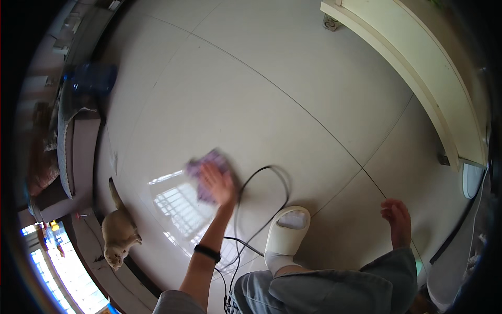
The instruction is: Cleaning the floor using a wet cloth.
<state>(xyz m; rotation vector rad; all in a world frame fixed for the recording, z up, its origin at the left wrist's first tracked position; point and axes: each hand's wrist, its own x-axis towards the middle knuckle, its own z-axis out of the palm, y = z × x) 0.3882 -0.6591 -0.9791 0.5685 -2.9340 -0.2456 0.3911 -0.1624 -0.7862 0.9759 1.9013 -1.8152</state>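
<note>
My left hand [217, 184] is palm down on a purple cloth [204, 193], holding it against the glossy tiled floor [251, 114]. Both hand and cloth are blurred. On that wrist is a black band [207, 253]. A loop of black cable [288, 192] lies on the floor just right of the cloth. My right hand [397, 216] hangs off to the right with its fingers loosely curled, and nothing shows in it. Between the hands is my foot in a cream slipper [289, 231], with more cable beside it.
A cat [119, 231] is on the floor at the left, by a low ledge under a bright window [70, 271]. Above it are a sofa [84, 145] and a blue plastic water bottle [94, 78]. A cream piece of furniture [419, 66] on short feet curves along the right.
</note>
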